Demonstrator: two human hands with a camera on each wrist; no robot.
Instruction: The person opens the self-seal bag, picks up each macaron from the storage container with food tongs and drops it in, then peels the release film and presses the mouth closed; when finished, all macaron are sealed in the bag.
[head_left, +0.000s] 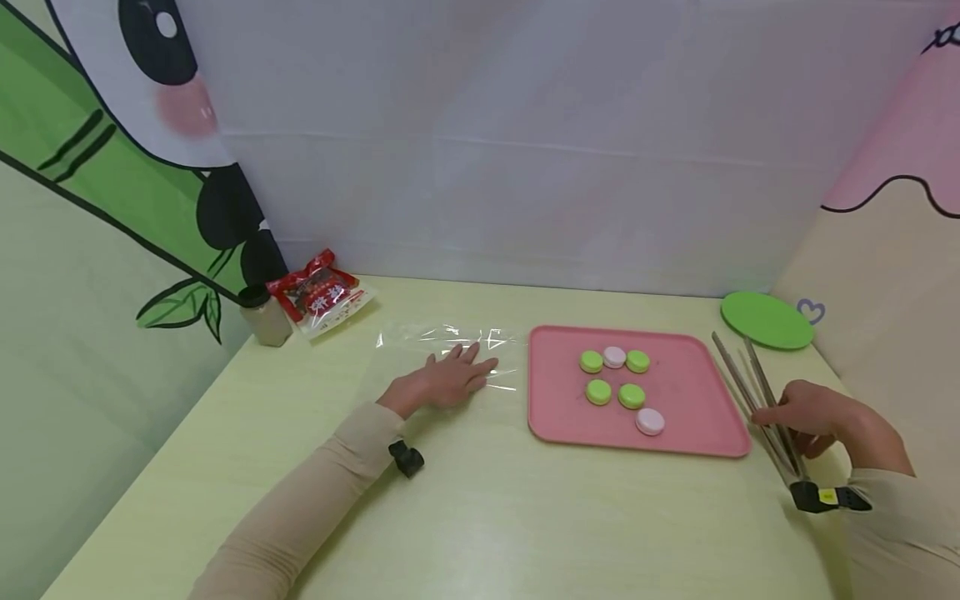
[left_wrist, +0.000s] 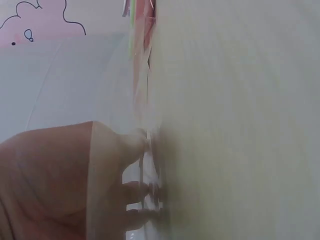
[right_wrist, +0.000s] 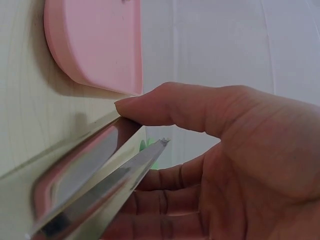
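Observation:
My left hand (head_left: 450, 382) rests on a clear plastic sheet or bag (head_left: 408, 337), its fingers spread and fairly straight. In the left wrist view, see-through film overlaps the hand (left_wrist: 55, 175) close over the tabletop. At the far right my right hand (head_left: 843, 421) holds metal tongs (head_left: 729, 363), their two arms spread apart and pointing away from me. Its thumb (right_wrist: 155, 107) presses one arm of the tongs (right_wrist: 95, 192). Between the hands, a pink tray (head_left: 697, 408) carries several green macarons (head_left: 598, 392) and two pale ones (head_left: 650, 422).
A red and clear snack packet (head_left: 324, 292) leans at the back left beside a jar with a dark lid (head_left: 266, 321). A green round mat (head_left: 767, 320) lies at the back right corner, beyond the tongs. A pale cloth wall (head_left: 525, 208) stands behind the table.

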